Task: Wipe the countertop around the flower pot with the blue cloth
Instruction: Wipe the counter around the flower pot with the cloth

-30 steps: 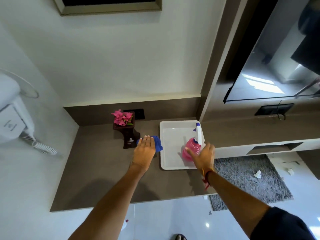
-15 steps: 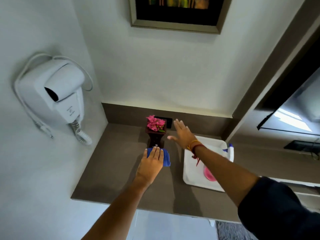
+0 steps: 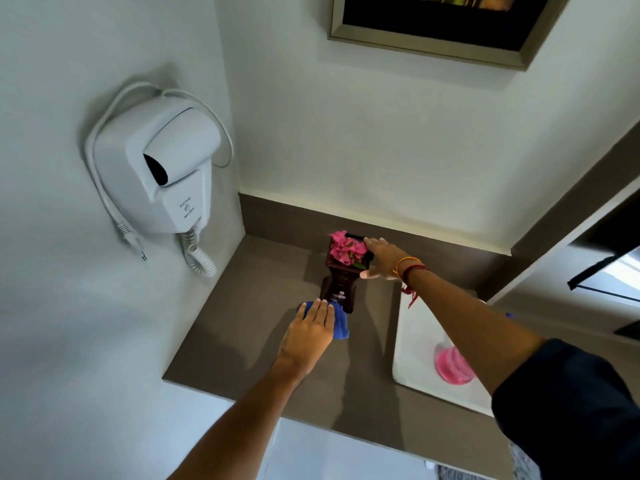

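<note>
A dark wooden flower pot (image 3: 341, 285) with pink flowers (image 3: 347, 250) stands near the back of the brown countertop (image 3: 242, 323). My right hand (image 3: 382, 259) is wrapped around the pot's upper right side, fingers at the rim. The blue cloth (image 3: 341, 323) lies on the countertop right in front of the pot's base. My left hand (image 3: 310, 332) presses flat on the cloth, covering most of it.
A white tray (image 3: 412, 348) at the right holds a pink spray bottle (image 3: 450, 367), partly hidden by my right arm. A white hair dryer (image 3: 166, 171) with a coiled cord hangs on the left wall. A framed picture (image 3: 433, 22) hangs above.
My right hand moved left from above the tray and took hold of the flower pot's top. My left hand stays pressed on the blue cloth by the pot's base. The view came closer.
</note>
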